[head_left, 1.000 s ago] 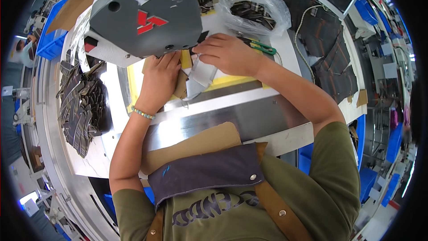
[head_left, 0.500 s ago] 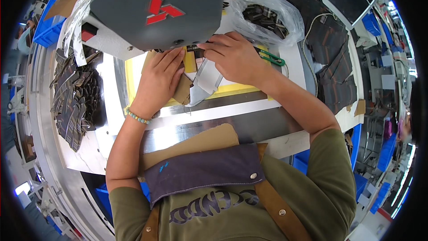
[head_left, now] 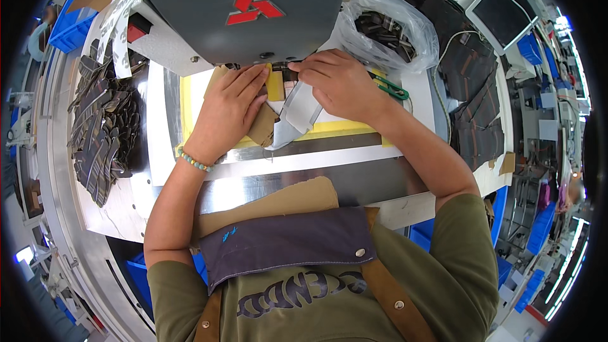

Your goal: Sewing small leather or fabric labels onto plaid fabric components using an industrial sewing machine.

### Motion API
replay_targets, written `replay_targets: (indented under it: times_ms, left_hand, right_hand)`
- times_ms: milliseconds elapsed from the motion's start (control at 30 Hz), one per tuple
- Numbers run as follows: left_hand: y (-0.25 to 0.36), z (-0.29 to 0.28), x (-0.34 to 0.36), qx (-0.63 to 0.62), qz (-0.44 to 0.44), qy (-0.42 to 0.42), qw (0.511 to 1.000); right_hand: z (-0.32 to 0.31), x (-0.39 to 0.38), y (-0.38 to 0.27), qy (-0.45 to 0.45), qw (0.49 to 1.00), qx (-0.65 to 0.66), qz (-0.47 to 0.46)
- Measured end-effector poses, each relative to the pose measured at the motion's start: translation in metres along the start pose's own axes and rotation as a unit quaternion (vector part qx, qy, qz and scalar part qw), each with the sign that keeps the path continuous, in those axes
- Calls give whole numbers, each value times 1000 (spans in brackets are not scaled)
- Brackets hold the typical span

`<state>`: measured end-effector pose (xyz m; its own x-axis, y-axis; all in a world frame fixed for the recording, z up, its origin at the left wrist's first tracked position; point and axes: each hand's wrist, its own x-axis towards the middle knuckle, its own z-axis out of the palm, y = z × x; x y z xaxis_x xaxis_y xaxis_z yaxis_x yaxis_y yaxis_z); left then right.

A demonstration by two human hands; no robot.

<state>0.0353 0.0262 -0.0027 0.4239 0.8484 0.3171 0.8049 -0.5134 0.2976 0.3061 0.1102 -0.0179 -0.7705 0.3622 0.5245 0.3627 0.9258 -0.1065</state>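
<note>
Under the dark grey head of a sewing machine (head_left: 253, 31), both hands work close together. My left hand (head_left: 229, 104), with a beaded bracelet at the wrist, lies with fingers outstretched on a brown flat piece (head_left: 261, 128). My right hand (head_left: 339, 85) is closed, its fingertips pinched beside the sewing area; what they hold is hidden. Between the hands lie a yellow strip (head_left: 275, 85) and a pale grey-white piece (head_left: 297, 114). Green-handled thread snips (head_left: 389, 87) are just right of my right hand.
Left stands a heap of dark striped fabric pieces (head_left: 104, 133). A clear plastic bag (head_left: 421, 31) of small dark pieces sits behind my right hand, with dark striped panels (head_left: 472, 88) farther right. A tablet-like screen (head_left: 503, 7) stands at the back right. Brown card (head_left: 272, 202) lies along the near edge.
The whole view has shifted slightly, so the machine head appears farther right and higher. Both hands stay at nearly the same places by the sewing area.
</note>
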Motion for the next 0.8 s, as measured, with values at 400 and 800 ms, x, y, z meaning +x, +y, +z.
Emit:
replay_targets:
  times_ms: [400, 800]
  left_hand:
    - [-2, 2, -2, 16, 20, 31, 999]
    - [-3, 1, 0, 50, 26, 17, 998]
  right_hand:
    - [-1, 2, 1, -15, 999, 25, 18]
    - [-3, 2, 0, -24, 998, 41, 34]
